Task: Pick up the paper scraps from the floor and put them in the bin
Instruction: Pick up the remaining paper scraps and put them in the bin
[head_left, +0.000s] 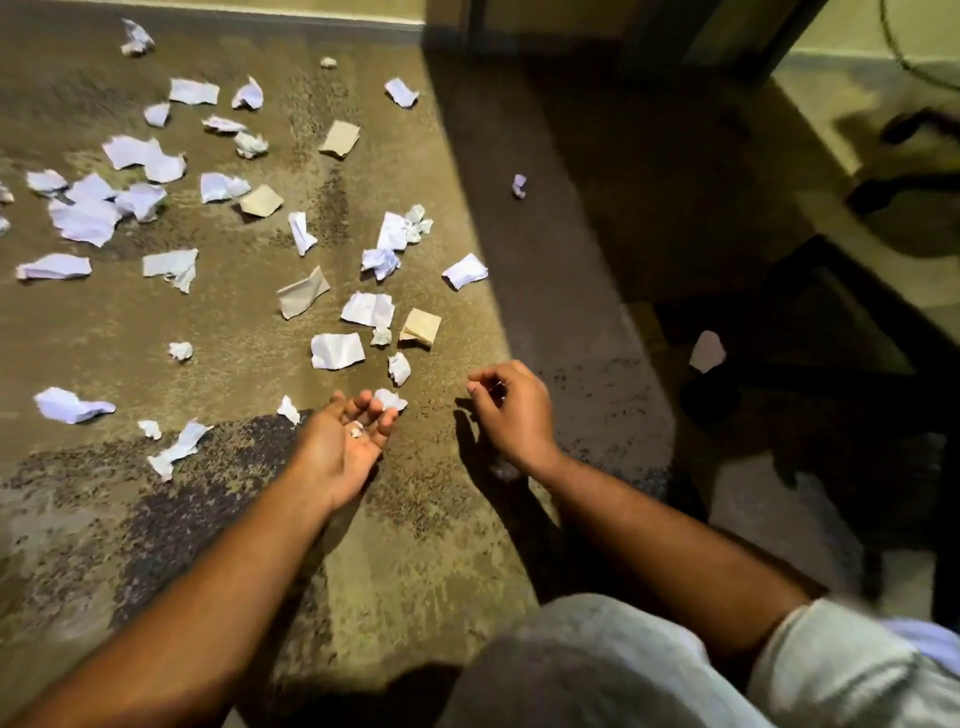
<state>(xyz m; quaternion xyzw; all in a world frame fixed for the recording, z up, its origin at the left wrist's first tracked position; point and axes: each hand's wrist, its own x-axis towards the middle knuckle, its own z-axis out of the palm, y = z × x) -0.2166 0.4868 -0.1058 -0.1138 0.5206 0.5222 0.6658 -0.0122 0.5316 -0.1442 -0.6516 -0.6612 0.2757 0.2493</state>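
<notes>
Gathering looks barely begun: dozens of white and tan paper scraps lie scattered across the brown carpet, most ahead and to the left, and no bin shows in view. The left hand is turned palm up with its fingers loosely spread, a tiny crumpled bit resting in the palm and a white scrap just at its fingertips. The right hand hovers above the carpet with fingers curled in a loose pinch, seemingly holding nothing, so the next move probably calls for pinching that nearest scrap and adding it to the palm.
</notes>
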